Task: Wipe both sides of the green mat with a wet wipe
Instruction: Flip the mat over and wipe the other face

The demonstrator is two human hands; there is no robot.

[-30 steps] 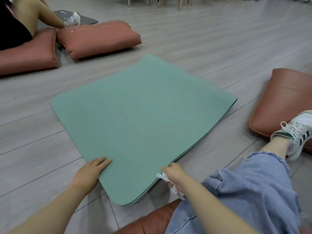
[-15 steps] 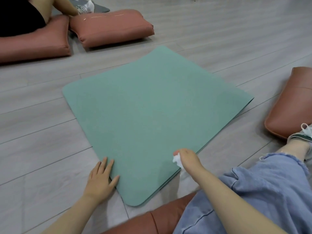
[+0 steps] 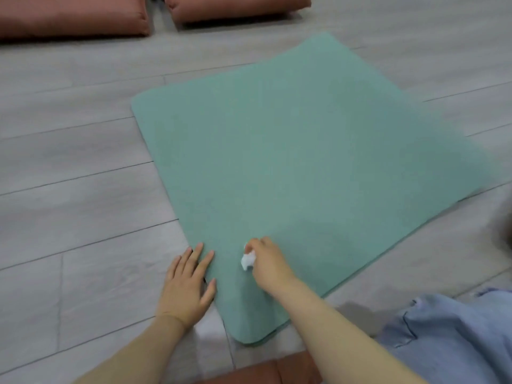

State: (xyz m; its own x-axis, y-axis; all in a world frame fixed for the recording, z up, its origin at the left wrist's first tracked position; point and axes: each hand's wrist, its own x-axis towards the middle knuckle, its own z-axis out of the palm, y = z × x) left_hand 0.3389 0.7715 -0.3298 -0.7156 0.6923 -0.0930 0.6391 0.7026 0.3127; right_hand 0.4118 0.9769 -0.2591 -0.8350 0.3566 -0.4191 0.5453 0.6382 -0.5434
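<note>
One side faces up: my right hand (image 3: 270, 263) pinches the wipe (image 3: 247, 260) on the mat (image 3: 291, 167) near six o'clock; my left hand (image 3: 188, 284) presses flat; wiping looks barely begun.

Green mat (image 3: 299, 167): thin, flat on grey plank floor, rotated diamond-wise w/ one rounded corner pointing toward the wearer; looks doubled, a 2nd layer edge shows under the near corner. Matte teal-green, no visible marks. Wet wipe (image 3: 247, 259): small white crumpled wad, on the mat's near part, close to the near-left edge, pinched in right hand (image 3: 267, 261). Left hand (image 3: 188, 284) flat, fingers on the mat's near-left edge, palm on floor.
</note>
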